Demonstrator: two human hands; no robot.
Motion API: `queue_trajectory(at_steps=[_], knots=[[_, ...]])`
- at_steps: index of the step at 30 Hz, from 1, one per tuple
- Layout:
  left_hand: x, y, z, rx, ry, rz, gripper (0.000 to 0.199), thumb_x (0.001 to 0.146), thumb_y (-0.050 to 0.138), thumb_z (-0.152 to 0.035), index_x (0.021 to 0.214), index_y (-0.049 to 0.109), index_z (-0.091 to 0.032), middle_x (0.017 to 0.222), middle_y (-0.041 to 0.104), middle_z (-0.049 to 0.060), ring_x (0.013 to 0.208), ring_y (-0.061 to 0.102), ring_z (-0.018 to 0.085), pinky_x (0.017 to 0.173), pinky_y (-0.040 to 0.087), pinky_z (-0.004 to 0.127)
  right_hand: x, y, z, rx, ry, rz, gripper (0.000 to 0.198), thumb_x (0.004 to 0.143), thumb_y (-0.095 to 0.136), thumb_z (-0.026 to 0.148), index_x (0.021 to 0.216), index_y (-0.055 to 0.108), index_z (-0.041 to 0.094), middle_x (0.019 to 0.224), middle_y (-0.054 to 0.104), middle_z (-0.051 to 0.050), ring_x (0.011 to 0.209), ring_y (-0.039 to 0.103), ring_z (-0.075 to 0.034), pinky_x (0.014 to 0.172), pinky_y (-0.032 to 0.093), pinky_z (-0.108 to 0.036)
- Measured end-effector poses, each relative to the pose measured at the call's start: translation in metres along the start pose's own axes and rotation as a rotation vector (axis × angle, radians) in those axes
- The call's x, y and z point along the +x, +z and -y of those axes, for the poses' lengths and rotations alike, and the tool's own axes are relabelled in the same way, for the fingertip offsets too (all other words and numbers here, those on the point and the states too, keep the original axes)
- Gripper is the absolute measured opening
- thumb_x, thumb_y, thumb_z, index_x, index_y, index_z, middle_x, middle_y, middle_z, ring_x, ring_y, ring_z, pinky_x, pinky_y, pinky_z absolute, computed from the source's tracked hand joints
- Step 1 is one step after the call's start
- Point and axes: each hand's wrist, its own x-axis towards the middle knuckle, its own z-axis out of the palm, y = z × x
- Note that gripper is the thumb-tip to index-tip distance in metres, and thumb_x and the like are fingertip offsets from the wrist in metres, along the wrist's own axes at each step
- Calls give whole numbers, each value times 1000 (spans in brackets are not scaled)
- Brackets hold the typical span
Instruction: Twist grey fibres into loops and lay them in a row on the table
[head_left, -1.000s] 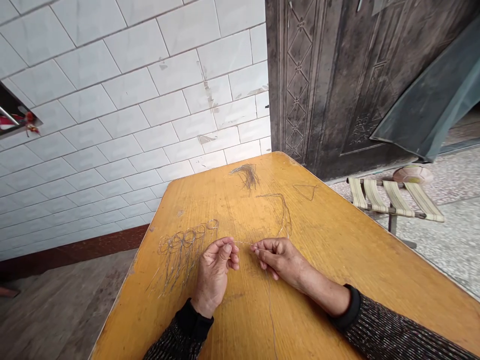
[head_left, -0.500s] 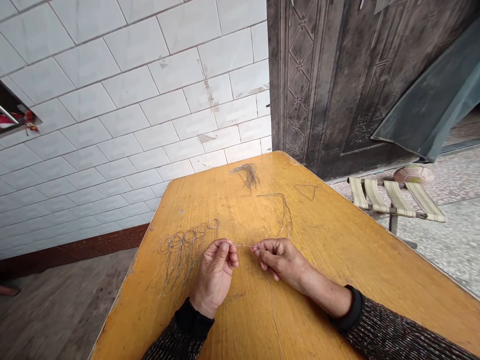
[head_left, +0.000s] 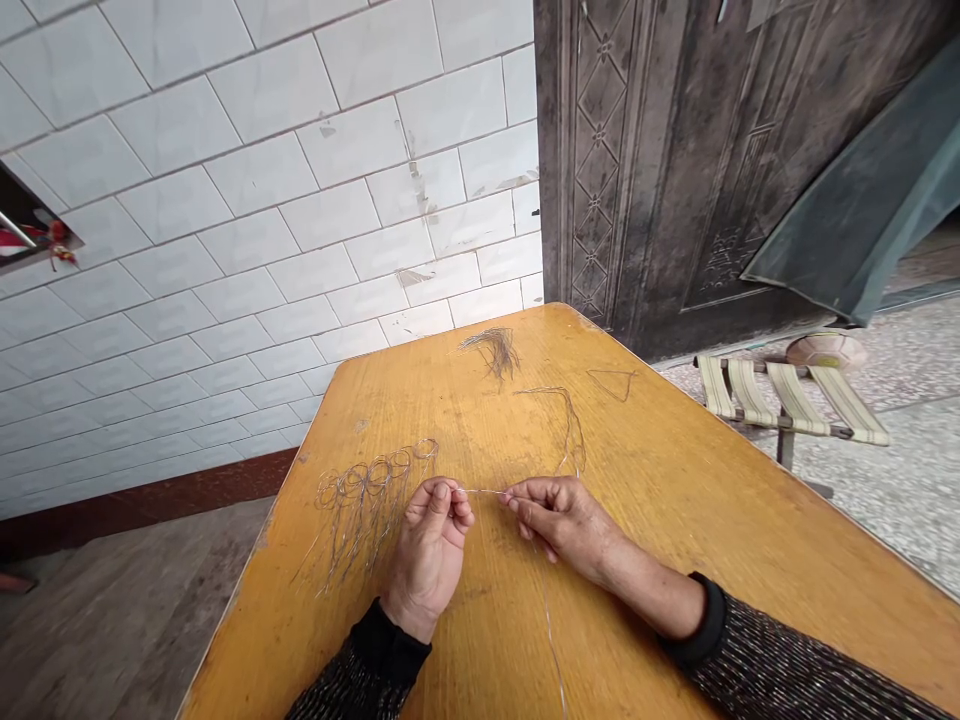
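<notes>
A thin silvery wire (head_left: 484, 491) runs level between my two hands over the wooden table (head_left: 637, 580). My left hand (head_left: 433, 545) pinches one end between thumb and forefinger, palm turned up. My right hand (head_left: 566, 520) grips the wire a short way to the right, and from below it a long length trails down toward the near edge of the view. Just left of my left hand lies a row of wires with looped heads (head_left: 379, 470), their tails fanned toward me. Beyond my right hand rest a few bent wires (head_left: 574, 430).
A bundle of loose wires (head_left: 495, 348) lies at the table's far end, with a triangular wire piece (head_left: 616, 384) to its right. A white tiled wall (head_left: 300, 220) and a dark metal door (head_left: 637, 150) stand behind. A folding stool (head_left: 787, 400) is at right.
My left hand has shifted very slightly left, so a little more wire shows between the hands. The trailing length has swayed a bit. My right hand keeps its place.
</notes>
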Motion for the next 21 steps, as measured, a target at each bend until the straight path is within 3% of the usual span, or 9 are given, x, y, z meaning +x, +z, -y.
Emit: queue_trajectory(at_steps=[6, 9, 14, 18, 21], knots=[[8, -6, -5, -21, 94, -108, 21, 63, 74, -26, 70, 57, -15, 71, 54, -2, 61, 49, 5, 57, 41, 15, 5, -5, -6, 21, -5, -56, 35, 73, 55, 44, 54, 48, 15, 44, 46, 5, 27, 34, -2, 30, 21, -16], [9, -10, -6, 72, 94, -120, 21, 67, 71, -28, 71, 56, -15, 70, 53, -3, 61, 48, 5, 56, 40, 16, 9, -10, -7, 22, -11, -117, 34, 74, 55, 43, 55, 50, 15, 42, 47, 5, 27, 36, -3, 32, 23, -16], [-4, -4, 2, 385, -172, 118, 21, 77, 60, -35, 81, 57, -14, 73, 55, 0, 60, 48, 7, 53, 36, 18, 8, -12, -4, -24, -90, -134, 31, 79, 51, 39, 59, 53, 15, 46, 52, 3, 32, 44, -4, 37, 31, -16], [-18, 6, 3, 650, -385, 359, 27, 75, 60, -36, 87, 58, -13, 76, 59, 2, 50, 41, 4, 45, 29, 18, 7, -10, -5, -47, -128, -142, 30, 80, 49, 37, 61, 55, 15, 48, 54, 2, 34, 46, -5, 40, 36, -17], [-22, 10, 3, 747, -444, 420, 24, 73, 61, -34, 84, 57, -13, 72, 59, 1, 45, 37, 3, 43, 26, 18, 6, -10, -4, -5, -106, -111, 29, 80, 50, 37, 62, 56, 15, 46, 54, 2, 34, 45, -5, 39, 36, -17]])
